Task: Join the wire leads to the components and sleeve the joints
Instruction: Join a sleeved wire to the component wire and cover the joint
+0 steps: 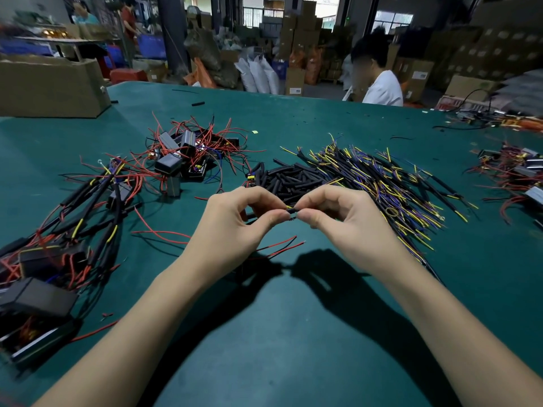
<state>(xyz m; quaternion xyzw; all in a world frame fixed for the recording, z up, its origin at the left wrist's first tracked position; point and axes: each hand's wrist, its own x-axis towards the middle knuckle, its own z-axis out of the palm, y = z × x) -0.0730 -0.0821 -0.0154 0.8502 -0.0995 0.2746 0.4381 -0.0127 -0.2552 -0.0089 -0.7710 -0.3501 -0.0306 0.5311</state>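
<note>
Green felt table [293,333], wire piles [382,177], stacked warehouse cartons [296,33]

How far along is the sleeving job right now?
Done, it seems: the sleeved bundle at near left. In hand: the left hand and right hand pinch a black sleeve between them. Left: the unsleeved components with red leads, the loose sleeves and the wire pile.
</note>
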